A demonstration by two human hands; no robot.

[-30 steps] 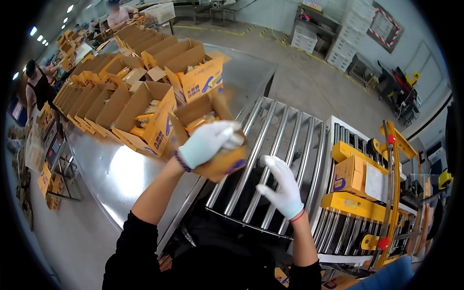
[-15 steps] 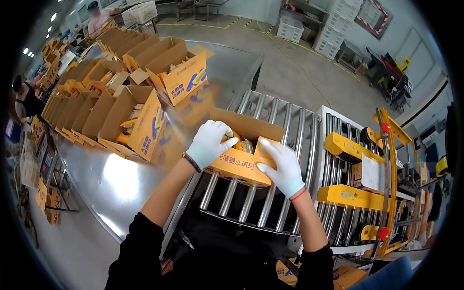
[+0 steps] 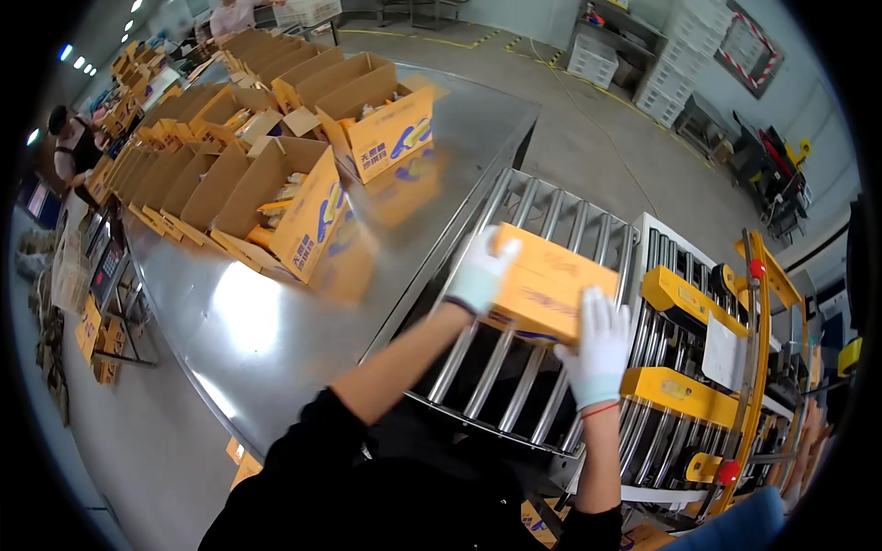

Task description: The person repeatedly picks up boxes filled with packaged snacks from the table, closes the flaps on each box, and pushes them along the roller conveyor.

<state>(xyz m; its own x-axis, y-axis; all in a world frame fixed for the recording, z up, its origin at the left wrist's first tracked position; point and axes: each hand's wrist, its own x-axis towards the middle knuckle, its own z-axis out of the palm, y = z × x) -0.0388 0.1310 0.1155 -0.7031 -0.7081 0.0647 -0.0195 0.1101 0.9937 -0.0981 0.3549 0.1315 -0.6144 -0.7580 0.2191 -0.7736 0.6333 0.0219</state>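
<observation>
An orange carton (image 3: 554,286) with its top flaps folded down lies on the metal rollers (image 3: 496,367). My left hand (image 3: 487,266), in a white glove and slightly blurred, grips the carton's left end. At its right end, my right hand (image 3: 595,347), gloved too, presses against the side with the fingers pointing up. The carton is between both hands, and the underside of each palm is hidden.
Open cartons with wrapped packets, one of them (image 3: 381,129) near the back, stand in rows on the steel table (image 3: 248,321) at left. A yellow-framed machine (image 3: 753,349) adjoins the rollers at right. People work at far left, one in a dark apron (image 3: 78,151).
The carton's top, open before with packets showing, is now covered by its flaps. Both hands and the carton are further right in view; the camera view has shifted too.
</observation>
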